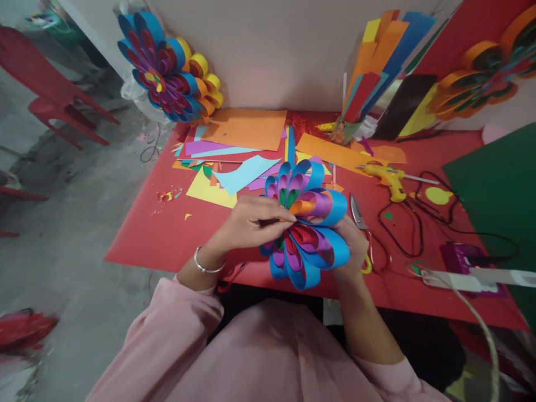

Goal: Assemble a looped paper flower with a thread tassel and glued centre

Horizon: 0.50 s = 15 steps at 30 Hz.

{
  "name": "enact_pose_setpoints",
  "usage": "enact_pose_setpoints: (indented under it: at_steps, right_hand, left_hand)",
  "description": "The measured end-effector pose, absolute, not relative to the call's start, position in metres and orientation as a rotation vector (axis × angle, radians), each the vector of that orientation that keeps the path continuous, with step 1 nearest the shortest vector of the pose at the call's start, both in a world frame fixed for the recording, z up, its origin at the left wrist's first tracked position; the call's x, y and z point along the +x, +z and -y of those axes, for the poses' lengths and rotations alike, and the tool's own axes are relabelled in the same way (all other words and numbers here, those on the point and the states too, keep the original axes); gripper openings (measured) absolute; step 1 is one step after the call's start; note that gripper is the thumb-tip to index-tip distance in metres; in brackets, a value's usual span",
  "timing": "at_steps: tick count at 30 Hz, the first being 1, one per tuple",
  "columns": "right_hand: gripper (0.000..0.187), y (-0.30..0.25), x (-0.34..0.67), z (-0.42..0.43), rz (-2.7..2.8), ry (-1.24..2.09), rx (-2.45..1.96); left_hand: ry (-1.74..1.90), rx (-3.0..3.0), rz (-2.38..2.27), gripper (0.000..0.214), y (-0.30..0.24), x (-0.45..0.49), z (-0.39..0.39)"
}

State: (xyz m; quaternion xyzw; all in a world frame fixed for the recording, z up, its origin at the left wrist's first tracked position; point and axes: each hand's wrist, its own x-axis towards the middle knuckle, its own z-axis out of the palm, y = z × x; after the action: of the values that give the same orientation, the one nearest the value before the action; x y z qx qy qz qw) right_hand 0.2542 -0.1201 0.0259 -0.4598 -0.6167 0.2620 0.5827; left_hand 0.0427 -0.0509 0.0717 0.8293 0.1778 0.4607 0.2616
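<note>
A paper flower (312, 223) made of looped blue, purple, red, green and orange strips is held above the red table (167, 229). My right hand (354, 245) cups it from behind on the right side, mostly hidden by the petals. My left hand (251, 223), with a silver bangle on the wrist, pinches at the flower's middle, thumb and fingers pressed on an orange petal loop. Both hands touch the flower.
Loose coloured paper sheets (247, 131) lie at the back. A yellow glue gun (387, 178) with black cord and scissors (360, 218) lie right of the flower. A finished paper flower (167, 70) leans on the wall. Green sheet (498, 190) at right; red chairs (54, 89) at left.
</note>
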Motion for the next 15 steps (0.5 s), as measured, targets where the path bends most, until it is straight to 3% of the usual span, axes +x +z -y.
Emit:
enact_pose_setpoints:
  at_steps: [15]
  right_hand:
    - [0.021,0.017,0.256,0.117,1.429,0.564,-0.966]
  left_hand:
    - [1.322,2.36,-0.555,0.006,0.059,0.041,0.051]
